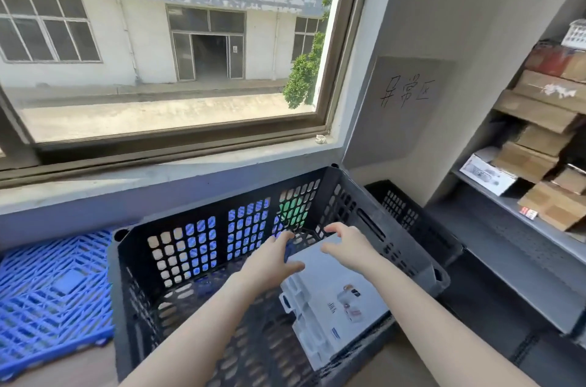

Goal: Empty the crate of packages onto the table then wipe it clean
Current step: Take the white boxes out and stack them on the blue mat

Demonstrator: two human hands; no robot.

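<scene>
While a package (333, 301) lies by the crate's (218, 209) right wall, my left hand (272, 260) and right hand (348, 247) hover over it, fingers spread, gripping nothing. Emptying step: next, clamp and lift out.

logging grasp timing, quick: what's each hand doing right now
Left hand: open, fingers spread at the white package in the crate.
Right hand: fingers curved over the package's far edge; grip cannot be told.
</scene>
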